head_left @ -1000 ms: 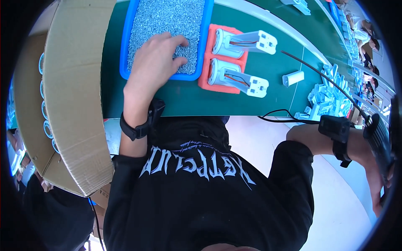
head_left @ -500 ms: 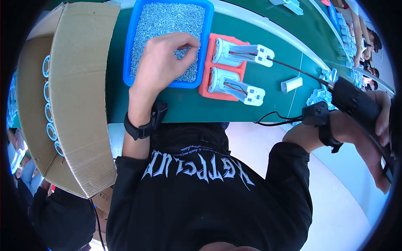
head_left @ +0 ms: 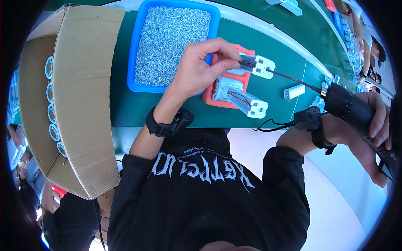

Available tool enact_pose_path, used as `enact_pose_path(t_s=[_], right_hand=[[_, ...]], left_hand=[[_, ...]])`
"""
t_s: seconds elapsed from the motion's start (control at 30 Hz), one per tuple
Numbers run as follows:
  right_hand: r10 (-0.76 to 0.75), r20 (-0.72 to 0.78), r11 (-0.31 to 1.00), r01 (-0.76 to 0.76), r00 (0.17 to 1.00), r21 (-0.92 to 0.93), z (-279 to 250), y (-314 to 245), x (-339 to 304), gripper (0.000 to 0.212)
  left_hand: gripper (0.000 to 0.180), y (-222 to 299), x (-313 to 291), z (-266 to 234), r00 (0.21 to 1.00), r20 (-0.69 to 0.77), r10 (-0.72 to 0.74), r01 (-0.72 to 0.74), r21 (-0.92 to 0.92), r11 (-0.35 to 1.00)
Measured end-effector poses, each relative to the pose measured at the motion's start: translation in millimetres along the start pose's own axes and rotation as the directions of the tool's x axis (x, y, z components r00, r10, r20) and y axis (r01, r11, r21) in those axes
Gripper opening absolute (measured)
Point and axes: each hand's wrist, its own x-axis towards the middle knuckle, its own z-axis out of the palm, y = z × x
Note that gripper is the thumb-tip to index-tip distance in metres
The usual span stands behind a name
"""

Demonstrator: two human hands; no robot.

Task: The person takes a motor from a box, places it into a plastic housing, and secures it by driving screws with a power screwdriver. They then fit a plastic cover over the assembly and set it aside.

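My left hand (head_left: 201,67) reaches over the farther white plastic housing (head_left: 263,67), thumb and forefinger pinched at its open channel; whatever lies between the fingertips is hidden. My right hand (head_left: 378,117) grips a black electric screwdriver (head_left: 348,104) at the right. Its long thin bit points left, and the tip meets the housing's perforated end piece. A nearer housing (head_left: 256,108) of the same kind shows red and dark wires in its channel. Both housings rest in an orange-red holder (head_left: 208,98).
A blue tray (head_left: 131,62) of small silvery screws (head_left: 171,42) stands behind my left hand. At left is an open cardboard box (head_left: 90,96) with white rings (head_left: 51,113). A loose white piece (head_left: 294,92) lies on the green table (head_left: 276,37). Other people work at far right.
My left hand has moved right, from over the screw tray to the farther housing, fingers still pinched. The screwdriver has shifted slightly left and down, its bit still at that housing's end.
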Motion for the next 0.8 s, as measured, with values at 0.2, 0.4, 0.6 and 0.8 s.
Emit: enact_pose_path(t_s=[0.2,0.4,0.6,0.8], right_hand=[[0.032,-0.054,0.986,-0.04,0.998,-0.164,-4,-12,0,0.059],[0.026,-0.037,0.997,-0.029,0.999,-0.076,0,0,-1,0.059],[0.028,-0.003,0.997,-0.028,1.0,0.073,3,6,-1,0.059],[0.031,0.007,0.998,-0.031,1.0,0.059,7,14,-4,0.06]], left_hand=[[0.016,0,2,-3,0.998,0.067,0.012,-0.015,0.039,0.999],[0.016,1,4,1,0.994,0.081,0.075,-0.078,0.033,0.996],[0.019,1,3,9,0.997,0.045,0.055,-0.058,0.066,0.996],[0.017,-2,-1,13,0.997,-0.053,0.06,-0.053,0.12,0.991]])
